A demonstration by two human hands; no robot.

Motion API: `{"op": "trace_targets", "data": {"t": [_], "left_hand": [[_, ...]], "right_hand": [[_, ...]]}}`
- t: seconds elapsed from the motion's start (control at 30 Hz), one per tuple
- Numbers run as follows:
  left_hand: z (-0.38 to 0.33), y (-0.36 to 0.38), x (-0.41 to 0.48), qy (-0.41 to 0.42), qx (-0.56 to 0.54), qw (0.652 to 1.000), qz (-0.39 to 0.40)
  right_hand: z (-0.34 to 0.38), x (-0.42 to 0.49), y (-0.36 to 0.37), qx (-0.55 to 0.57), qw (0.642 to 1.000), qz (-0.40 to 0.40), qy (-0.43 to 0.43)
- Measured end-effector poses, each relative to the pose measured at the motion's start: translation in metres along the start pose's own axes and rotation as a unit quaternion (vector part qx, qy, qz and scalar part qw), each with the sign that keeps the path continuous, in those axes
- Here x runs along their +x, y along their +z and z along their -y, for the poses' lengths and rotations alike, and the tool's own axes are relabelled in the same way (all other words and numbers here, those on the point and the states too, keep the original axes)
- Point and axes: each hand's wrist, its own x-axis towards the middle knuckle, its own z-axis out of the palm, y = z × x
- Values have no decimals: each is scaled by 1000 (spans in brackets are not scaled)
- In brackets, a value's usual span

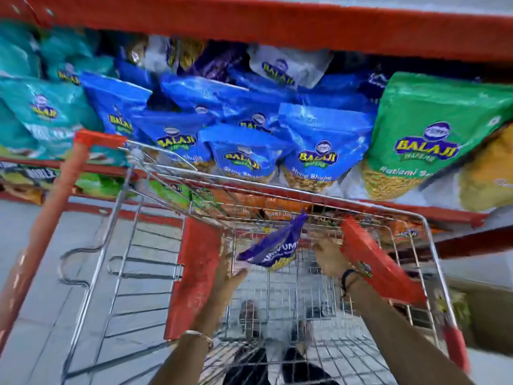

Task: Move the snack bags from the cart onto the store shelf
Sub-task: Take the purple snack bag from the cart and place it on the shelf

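Both my arms reach down into a wire shopping cart (pixel 130 245). My left hand (pixel 231 273) grips the lower edge of a purple snack bag (pixel 273 245) and holds it above the cart floor. My right hand (pixel 329 255) holds a red snack bag (pixel 380 270), which tilts toward the cart's right side. Just beyond the cart stands the store shelf (pixel 416 211) with a red front edge, packed with blue snack bags (pixel 244 154), teal snack bags (pixel 41 107) and a green snack bag (pixel 427 134).
A red shelf board (pixel 249 26) overhangs the packed shelf. Lower shelves behind the cart hold orange and green packets (pixel 172 193). The cart's orange handle (pixel 47 226) runs down the left. A grey tiled floor (pixel 27 273) lies to the left, and my feet show through the cart's mesh.
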Motion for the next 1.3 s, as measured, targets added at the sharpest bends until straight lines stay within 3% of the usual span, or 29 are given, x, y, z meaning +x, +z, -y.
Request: {"op": "trace_targets", "data": {"t": [0.1,0.2,0.33,0.43,0.6,0.73,0.97,1.3], "left_hand": [[27,10,17,-55,-39,997,48],[30,30,21,-101,-34,994,38],[33,54,33,-78,6,997,3],[37,63,40,-35,-51,997,-47],[20,63,43,-60,-166,980,-89],[-20,60,35,-76,-274,950,-133],[-111,35,-24,7,-269,958,-103],[-264,21,-128,151,-302,941,-17]], "right_hand": [[-3,26,9,49,998,29,-22],[-4,40,15,68,997,37,9],[-10,51,27,154,988,-12,3],[-20,55,37,236,971,-42,-10],[-18,40,44,361,930,-62,33],[5,3,34,437,897,-61,13],[52,-58,-15,490,866,-76,-61],[134,-159,-138,522,822,-72,-217]]}}
